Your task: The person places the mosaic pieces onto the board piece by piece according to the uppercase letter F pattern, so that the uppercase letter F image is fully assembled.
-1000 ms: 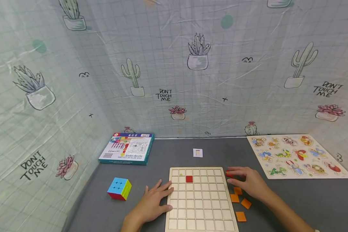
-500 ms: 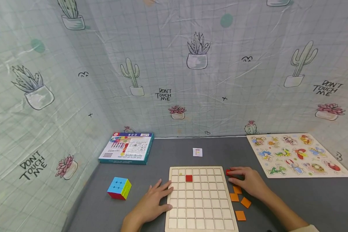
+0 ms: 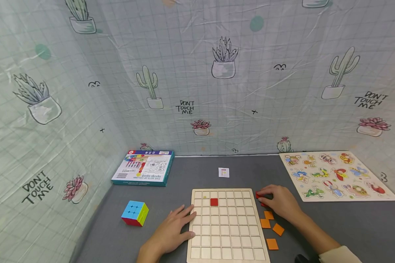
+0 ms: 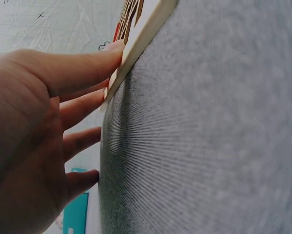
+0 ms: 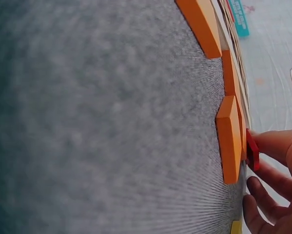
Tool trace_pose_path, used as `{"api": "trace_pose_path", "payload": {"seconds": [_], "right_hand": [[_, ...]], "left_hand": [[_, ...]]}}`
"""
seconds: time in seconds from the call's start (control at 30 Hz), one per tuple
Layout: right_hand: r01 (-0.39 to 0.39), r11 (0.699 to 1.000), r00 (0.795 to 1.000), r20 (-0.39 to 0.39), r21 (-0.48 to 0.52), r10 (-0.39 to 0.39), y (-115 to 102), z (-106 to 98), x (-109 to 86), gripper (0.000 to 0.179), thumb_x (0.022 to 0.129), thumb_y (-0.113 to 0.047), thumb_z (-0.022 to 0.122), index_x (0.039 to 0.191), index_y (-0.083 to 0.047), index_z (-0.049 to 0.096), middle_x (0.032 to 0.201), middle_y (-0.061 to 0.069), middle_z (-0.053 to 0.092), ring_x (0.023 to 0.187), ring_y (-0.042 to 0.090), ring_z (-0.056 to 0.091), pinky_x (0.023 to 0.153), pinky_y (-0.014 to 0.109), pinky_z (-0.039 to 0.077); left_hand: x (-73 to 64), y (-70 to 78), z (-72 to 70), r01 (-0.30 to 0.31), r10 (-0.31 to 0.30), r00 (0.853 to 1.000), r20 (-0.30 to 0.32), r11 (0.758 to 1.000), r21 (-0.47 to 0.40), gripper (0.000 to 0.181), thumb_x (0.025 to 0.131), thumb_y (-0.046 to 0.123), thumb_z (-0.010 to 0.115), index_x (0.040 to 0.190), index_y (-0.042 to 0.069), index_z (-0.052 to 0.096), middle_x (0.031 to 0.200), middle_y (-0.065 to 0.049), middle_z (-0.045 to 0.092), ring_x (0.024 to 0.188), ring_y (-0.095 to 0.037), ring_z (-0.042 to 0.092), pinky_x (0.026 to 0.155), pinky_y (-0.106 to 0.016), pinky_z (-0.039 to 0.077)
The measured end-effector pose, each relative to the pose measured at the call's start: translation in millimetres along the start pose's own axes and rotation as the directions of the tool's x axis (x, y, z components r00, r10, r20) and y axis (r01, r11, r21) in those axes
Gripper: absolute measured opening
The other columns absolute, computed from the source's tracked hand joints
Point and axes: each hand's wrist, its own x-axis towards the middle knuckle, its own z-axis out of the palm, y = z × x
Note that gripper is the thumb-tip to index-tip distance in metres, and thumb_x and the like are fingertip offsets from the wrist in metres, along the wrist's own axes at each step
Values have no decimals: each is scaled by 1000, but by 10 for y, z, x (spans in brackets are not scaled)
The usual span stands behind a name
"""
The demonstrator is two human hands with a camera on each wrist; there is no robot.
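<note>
At the wooden board's (image 3: 230, 220) right edge, my right hand (image 3: 279, 201) meets a red tile (image 5: 253, 152) — pinched or not, I cannot tell. Orange tiles (image 3: 265, 223) lie nearer me.

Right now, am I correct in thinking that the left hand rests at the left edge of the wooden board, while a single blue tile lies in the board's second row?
Not quite: the tile in the second row of the wooden board is red, not blue, as the head view shows. The left hand does rest at its left edge.
</note>
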Motion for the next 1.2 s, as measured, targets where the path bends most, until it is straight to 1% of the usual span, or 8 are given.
{"api": "trace_pose_path", "payload": {"seconds": [0.23,0.47,0.67,0.8,0.9,1.03,1.13,1.2], "right_hand": [[-3,999,1000,-30,-38,2,-35,3,27,15,84,-16,82,98,-16,83,100,3,79,93,28,74,79,47,61],[3,999,999,-45,-44,-5,-24,14,16,14,84,-18,82,97,-14,83,99,5,80,92,29,75,80,49,61],[-10,999,999,-38,-39,9,-16,3,14,14,85,-21,82,97,-14,83,100,7,80,94,32,74,82,51,60],[-27,999,999,-31,-33,26,-24,-27,17,17,85,-23,82,98,-12,82,101,10,79,95,34,74,83,52,60],[-30,1000,998,-48,-10,29,-60,-59,13,19,84,-22,83,98,-10,82,99,10,79,89,29,74,78,47,61],[-7,998,997,-75,55,12,-133,-103,19,18,83,-19,84,98,-10,82,96,7,79,79,18,73,67,30,60],[19,993,997,-80,118,-9,-199,-123,23,18,82,-18,85,98,-11,82,99,5,79,79,15,73,65,22,59],[28,987,997,-71,161,-16,-249,-128,21,18,83,-19,84,99,-12,82,103,5,79,83,17,74,66,20,58]], "left_hand": [[-16,27,-15,13,-13,1000,14,1000,-14,64,93,41,71,151,22,52,166,-2,39,156,-42,29,119,-74,24],[-46,20,-25,-25,26,999,21,999,-40,65,92,38,73,151,18,52,166,-3,38,155,-44,28,117,-77,24],[-56,26,-24,-23,25,999,35,999,-46,66,93,37,72,152,17,51,167,-3,37,156,-44,27,117,-78,22],[-59,28,-12,-28,29,999,30,998,-56,65,93,36,72,152,18,50,167,-4,36,156,-44,26,117,-78,20],[-66,31,-5,-30,32,999,21,997,-65,65,93,35,72,152,18,50,167,-4,37,156,-44,26,117,-79,19],[-77,35,-1,-34,35,999,11,996,-82,63,94,33,71,151,16,51,167,-5,36,156,-45,25,118,-79,17],[-86,35,3,-39,40,999,10,994,-101,62,94,31,71,151,14,51,167,-7,35,155,-46,25,118,-79,14],[-89,33,5,-45,47,999,12,993,-112,62,95,31,70,151,13,50,167,-8,35,155,-47,24,118,-80,11]]}}
